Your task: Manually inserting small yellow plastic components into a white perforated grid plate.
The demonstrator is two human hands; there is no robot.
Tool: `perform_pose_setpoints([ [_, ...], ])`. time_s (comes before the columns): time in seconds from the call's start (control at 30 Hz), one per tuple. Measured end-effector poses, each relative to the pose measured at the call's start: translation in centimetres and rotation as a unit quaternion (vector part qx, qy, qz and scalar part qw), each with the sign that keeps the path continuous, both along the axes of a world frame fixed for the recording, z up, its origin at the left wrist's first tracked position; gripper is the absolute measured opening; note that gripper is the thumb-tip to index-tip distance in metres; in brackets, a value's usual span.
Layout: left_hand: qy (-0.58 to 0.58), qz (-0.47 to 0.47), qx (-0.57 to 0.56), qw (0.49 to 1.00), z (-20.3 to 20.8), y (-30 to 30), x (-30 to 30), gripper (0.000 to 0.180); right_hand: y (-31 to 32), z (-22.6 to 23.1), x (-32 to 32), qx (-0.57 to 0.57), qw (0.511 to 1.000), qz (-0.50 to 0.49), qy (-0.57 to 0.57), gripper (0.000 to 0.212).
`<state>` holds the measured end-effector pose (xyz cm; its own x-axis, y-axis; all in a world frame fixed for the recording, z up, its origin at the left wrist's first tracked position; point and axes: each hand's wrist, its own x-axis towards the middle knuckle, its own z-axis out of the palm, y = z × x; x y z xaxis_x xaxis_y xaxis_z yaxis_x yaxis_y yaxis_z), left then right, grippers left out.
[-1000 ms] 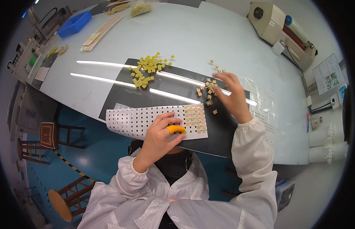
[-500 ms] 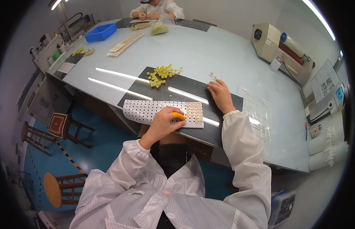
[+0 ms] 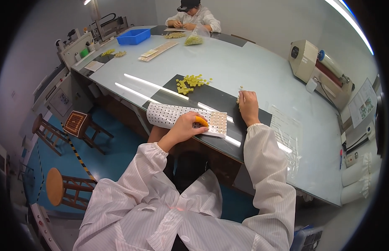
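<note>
A white sheet [image 3: 163, 113] with rows of small dark squares lies at the near table edge, its left end curling over. Small beige pieces [image 3: 218, 120] cover its right end. My left hand [image 3: 185, 127] rests on the sheet beside them, an orange finger cover [image 3: 201, 121] on one finger. Its thumb and finger are closed together; whatever is between them is hidden. To the right, my right hand [image 3: 249, 108] touches the table with its fingers drawn together, next to a few loose beige pieces [image 3: 241, 88]. What its fingertips hold cannot be made out.
Yellow-green square pieces [image 3: 190, 83] lie heaped on the dark mat [image 3: 215, 94]. Farther off are a blue tray [image 3: 133, 37], stacked strips [image 3: 157, 51] and a bag of green pieces [image 3: 194, 39]. A co-worker [image 3: 198, 19] sits across; a roller machine [image 3: 305, 62] stands right.
My right hand's fingers, spread before, have drawn together by the loose beige pieces. My left hand stays on the sheet. The whole view has shifted, with the far table moving right and down.
</note>
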<state>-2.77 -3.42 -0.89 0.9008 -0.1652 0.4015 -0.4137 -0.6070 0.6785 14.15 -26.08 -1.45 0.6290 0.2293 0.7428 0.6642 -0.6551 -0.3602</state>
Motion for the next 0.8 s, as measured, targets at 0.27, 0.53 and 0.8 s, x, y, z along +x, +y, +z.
perform_pose_setpoints([
  [0.27,0.019,-0.019,0.023,0.999,1.4,-0.4,0.4,0.020,2.4,1.6,-4.9,0.041,0.989,0.131,0.053,0.006],
  [0.53,0.013,-0.048,0.005,0.999,0.9,0.0,1.3,0.021,3.1,3.8,-4.9,-0.015,0.954,0.177,0.242,0.014],
  [0.8,0.011,-0.093,-0.017,0.995,0.7,2.1,2.4,0.026,11.5,3.8,0.7,-0.079,0.933,0.220,0.273,0.018],
])
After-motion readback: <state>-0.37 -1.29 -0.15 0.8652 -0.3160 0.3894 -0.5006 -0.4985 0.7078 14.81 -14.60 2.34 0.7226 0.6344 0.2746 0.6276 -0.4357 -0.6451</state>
